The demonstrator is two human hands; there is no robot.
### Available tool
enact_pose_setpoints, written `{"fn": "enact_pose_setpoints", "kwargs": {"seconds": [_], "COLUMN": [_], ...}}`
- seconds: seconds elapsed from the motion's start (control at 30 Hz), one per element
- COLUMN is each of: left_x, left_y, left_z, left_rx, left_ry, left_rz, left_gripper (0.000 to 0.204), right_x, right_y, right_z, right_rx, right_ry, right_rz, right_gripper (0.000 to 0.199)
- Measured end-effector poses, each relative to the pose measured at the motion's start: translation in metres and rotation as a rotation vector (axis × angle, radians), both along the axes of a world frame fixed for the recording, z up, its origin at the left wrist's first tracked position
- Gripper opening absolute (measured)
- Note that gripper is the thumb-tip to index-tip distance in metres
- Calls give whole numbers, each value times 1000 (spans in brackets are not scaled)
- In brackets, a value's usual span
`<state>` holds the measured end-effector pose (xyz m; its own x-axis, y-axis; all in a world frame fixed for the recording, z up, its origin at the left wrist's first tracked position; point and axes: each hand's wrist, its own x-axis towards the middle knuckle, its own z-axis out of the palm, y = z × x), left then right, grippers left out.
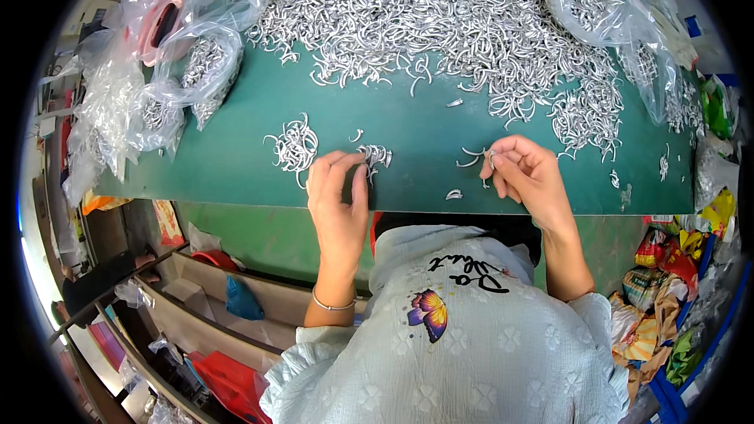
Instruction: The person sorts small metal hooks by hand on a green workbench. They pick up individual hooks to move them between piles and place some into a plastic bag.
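Small curved silver metal pieces lie all over the green tabletop point(236, 157). My left hand point(338, 192) is closed near the table's front edge, its thumb and fingertips at a small row of curved silver pieces point(378, 155) and appearing to grip them. Just left of it rests a loose little pile of the same pieces point(296, 145). Farther right, my right hand point(530, 177) pinches a curved silver piece point(492, 159) between thumb and fingers. Beside those fingertips lies another loose piece point(470, 159). One short bit point(454, 195) sits between the hands.
A large heap of curved pieces point(440, 16) covers the table's far side. Clear plastic bags point(118, 102) stand at the left, and another bag point(589, 0) lies far right. Below left is a wooden frame with a red container point(228, 381); colourful packages point(652, 267) crowd the right.
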<state>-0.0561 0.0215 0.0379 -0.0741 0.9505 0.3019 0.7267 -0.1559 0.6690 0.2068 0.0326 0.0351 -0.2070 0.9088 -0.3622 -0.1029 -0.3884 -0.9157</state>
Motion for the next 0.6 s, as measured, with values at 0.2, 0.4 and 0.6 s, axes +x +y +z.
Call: {"fn": "enact_pose_setpoints", "kwargs": {"seconds": [0.2, 0.4, 0.6], "left_x": [-1, 1, 4], "left_y": [-3, -1, -1], "left_z": [-6, -9, -8], "left_rx": [-61, 7, -11], "left_ry": [-49, -16, -47], "left_rz": [19, -4, -57], "left_gripper": [23, 25, 24], "right_x": [-15, -31, 16], "right_y": [3, 3, -16], "right_z": [3, -1, 18], "right_rx": [-26, 104, 403], "right_ry": [27, -48, -604], "right_rz": [36, 76, -106], "right_gripper": [13, 21, 18]}}
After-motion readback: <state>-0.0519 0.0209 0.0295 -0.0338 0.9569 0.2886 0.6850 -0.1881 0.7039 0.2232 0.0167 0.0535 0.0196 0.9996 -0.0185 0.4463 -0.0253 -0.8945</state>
